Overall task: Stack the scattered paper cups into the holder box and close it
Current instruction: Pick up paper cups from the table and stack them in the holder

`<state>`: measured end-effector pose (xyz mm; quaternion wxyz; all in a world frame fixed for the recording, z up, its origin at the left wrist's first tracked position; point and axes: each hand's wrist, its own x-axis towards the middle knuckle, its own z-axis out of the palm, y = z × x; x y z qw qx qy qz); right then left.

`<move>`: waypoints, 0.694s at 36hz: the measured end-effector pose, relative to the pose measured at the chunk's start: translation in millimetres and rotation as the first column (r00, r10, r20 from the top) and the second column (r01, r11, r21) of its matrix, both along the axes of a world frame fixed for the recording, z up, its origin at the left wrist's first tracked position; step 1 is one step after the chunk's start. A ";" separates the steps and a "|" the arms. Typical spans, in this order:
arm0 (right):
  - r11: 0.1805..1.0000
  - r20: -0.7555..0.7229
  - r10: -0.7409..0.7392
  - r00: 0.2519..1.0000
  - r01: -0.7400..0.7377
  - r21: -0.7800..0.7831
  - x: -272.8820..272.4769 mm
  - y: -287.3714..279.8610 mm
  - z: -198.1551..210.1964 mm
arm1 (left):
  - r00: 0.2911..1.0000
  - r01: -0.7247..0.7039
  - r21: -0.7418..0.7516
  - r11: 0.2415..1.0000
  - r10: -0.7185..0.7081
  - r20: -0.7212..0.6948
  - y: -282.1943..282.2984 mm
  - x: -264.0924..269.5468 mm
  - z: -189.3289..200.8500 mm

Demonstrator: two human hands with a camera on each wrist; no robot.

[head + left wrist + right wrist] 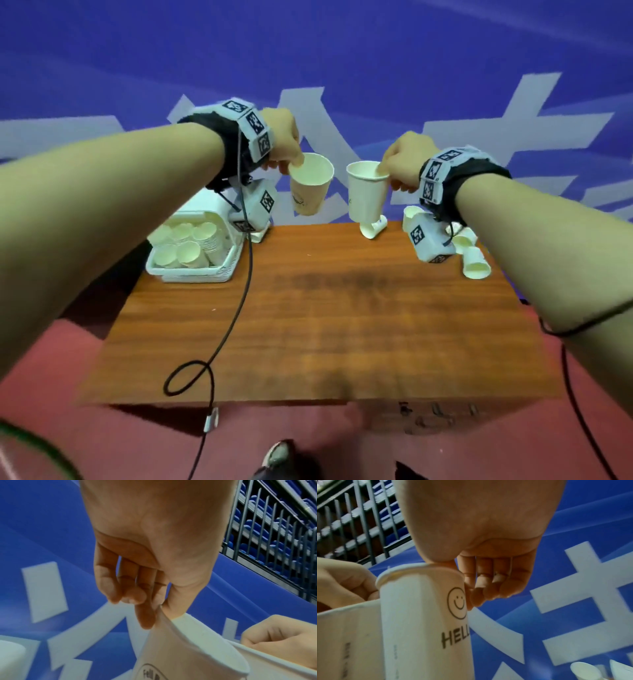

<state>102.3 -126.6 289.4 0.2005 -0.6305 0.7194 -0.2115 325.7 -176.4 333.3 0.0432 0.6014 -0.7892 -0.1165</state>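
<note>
My left hand [286, 150] pinches the rim of a white paper cup [310, 186], thumb inside and fingers outside, held tilted above the far edge of the table. My right hand [399, 164] pinches the rim of a second cup [364, 193] the same way, close beside the first. In the left wrist view the thumb [173, 601] sits on the cup rim [197, 649]. The right wrist view shows the smiley "HELLO" cup [423, 622]. The white holder box [191, 270] stands open at the table's left, filled with several stacks of cups.
Loose cups lie on their sides at the far right of the wooden table [308, 325]: one near the far edge [375, 228] and others by my right wrist [474, 262]. A black cable [236, 308] trails across the table's left part. Blue banner behind.
</note>
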 end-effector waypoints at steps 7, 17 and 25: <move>0.988 -0.080 0.153 0.985 -0.153 0.003 126.0 -32.9 16.0 | 0.991 -0.127 -0.016 0.992 0.126 -0.041 -8.9 115.7 -1.0; 0.981 -0.127 0.193 0.973 -0.196 -0.010 290.5 -90.0 26.2 | 0.983 -0.185 -0.050 0.982 0.184 -0.018 -53.6 273.2 5.8; 0.977 -0.117 0.215 0.970 -0.212 0.038 364.3 -121.4 3.5 | 0.986 -0.169 -0.016 0.985 0.169 0.004 -83.4 345.0 -23.2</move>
